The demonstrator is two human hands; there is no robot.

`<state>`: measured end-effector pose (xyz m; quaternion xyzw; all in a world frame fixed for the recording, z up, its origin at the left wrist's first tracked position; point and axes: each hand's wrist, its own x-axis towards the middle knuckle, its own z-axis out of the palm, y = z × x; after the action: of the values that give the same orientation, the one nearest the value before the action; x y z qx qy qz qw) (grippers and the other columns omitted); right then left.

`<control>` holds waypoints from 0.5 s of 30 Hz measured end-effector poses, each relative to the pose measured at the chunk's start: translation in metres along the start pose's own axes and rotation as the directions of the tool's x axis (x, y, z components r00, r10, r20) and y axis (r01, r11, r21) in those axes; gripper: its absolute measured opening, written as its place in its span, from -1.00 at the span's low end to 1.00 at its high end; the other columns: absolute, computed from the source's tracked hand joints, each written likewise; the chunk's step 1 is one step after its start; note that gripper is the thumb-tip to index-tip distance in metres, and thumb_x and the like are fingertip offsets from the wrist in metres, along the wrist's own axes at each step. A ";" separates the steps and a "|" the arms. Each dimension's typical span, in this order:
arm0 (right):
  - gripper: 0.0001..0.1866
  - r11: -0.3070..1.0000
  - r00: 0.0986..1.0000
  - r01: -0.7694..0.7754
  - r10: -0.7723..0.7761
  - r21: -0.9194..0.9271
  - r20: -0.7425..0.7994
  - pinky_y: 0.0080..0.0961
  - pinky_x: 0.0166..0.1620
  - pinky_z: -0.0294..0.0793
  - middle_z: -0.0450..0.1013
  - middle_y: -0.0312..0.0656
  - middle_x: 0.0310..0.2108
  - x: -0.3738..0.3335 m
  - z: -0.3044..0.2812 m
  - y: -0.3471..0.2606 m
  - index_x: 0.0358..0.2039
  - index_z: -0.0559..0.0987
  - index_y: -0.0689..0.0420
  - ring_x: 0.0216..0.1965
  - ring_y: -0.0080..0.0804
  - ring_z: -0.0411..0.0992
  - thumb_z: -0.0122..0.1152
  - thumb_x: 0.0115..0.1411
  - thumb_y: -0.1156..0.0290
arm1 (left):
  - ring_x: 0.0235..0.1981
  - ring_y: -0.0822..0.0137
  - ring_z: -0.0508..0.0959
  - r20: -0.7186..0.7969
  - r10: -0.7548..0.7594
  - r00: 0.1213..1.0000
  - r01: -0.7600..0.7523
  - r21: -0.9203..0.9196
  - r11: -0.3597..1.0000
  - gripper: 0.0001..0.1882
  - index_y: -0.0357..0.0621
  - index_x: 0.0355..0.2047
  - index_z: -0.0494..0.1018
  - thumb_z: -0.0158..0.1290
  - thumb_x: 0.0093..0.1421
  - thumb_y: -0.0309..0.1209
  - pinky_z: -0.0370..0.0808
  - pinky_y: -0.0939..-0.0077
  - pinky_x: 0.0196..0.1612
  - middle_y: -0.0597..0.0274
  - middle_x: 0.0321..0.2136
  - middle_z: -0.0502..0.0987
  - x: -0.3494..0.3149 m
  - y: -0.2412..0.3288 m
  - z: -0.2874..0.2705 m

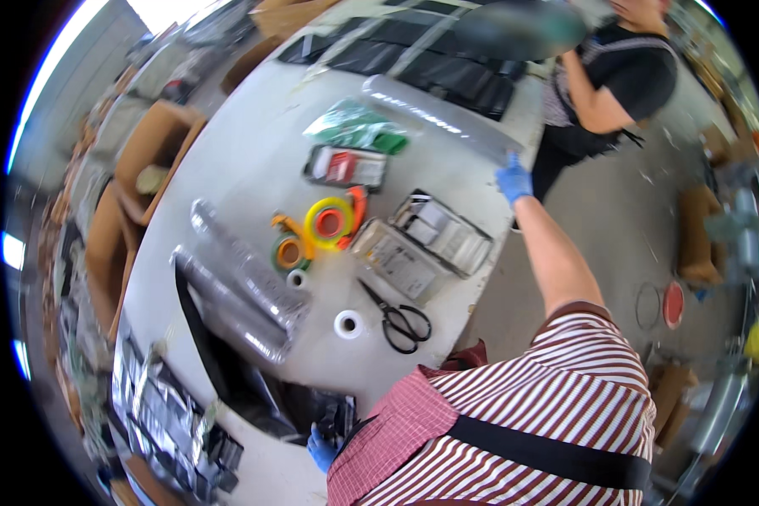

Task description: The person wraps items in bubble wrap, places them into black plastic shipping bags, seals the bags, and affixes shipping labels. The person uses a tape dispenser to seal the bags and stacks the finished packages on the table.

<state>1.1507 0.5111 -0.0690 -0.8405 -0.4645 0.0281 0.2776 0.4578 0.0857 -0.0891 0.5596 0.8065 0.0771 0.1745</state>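
Note:
My right hand (514,179), in a blue glove, is stretched out to the table's right edge. Its fingers close on the near end of a long grey roll wrapped in clear plastic (438,116). Low in the picture, my left hand (320,449), also blue-gloved, is at the edge of a black plastic bag (266,396); its fingers pinch the black film, partly hidden by my apron. Two more clear-wrapped tubes (249,270) lie beside the bag. Black-handled scissors (401,325) rest near my body, next to a small white roll (347,325).
Tape dispensers (329,223), several small boxes (401,257) and a green plastic packet (358,126) lie mid-table. Flat black packages (413,55) cover the far end; more (169,413) lie at lower left. A co-worker (620,76) stands at upper right. Cardboard boxes (156,156) stand left.

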 end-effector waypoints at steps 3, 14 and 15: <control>-0.54 0.947 0.998 0.055 -0.057 0.316 -0.001 -0.35 -0.32 0.50 0.54 -0.07 -0.36 -0.005 0.011 -0.038 0.10 0.44 0.13 -0.50 -0.32 0.49 0.01 0.14 0.42 | -0.11 -0.12 0.38 0.013 0.045 0.999 -0.046 0.035 0.998 -0.37 -0.10 0.10 0.38 0.22 -0.03 -0.28 0.34 0.06 0.02 -0.11 -0.20 0.41 -0.012 0.029 -0.028; -0.65 0.691 -0.058 0.057 -0.718 0.720 0.694 -0.52 -0.16 0.49 0.52 -0.11 -0.29 -0.328 -0.063 -0.286 -0.01 0.51 0.16 -0.31 -0.43 0.50 0.11 0.20 0.34 | -0.03 -0.07 0.39 -0.074 -0.034 0.997 0.040 0.082 0.996 -0.33 -0.07 0.19 0.27 0.18 0.08 -0.21 0.40 0.17 0.05 -0.12 -0.01 0.36 0.001 0.036 -0.045; -0.60 0.681 -0.110 0.096 -0.718 0.726 0.687 -0.45 -0.11 0.48 0.52 -0.02 -0.24 -0.359 -0.055 -0.291 0.01 0.49 0.20 -0.25 -0.32 0.52 0.13 0.18 0.30 | -0.04 -0.07 0.39 -0.094 -0.027 0.995 0.034 0.070 0.997 -0.32 -0.05 0.20 0.27 0.18 0.08 -0.20 0.39 0.17 0.06 -0.11 -0.02 0.36 0.000 0.032 -0.043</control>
<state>0.7413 0.3213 0.0455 -0.2914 -0.7434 0.5984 0.0666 0.4695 0.1005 -0.0390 0.5487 0.8245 0.0717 0.1180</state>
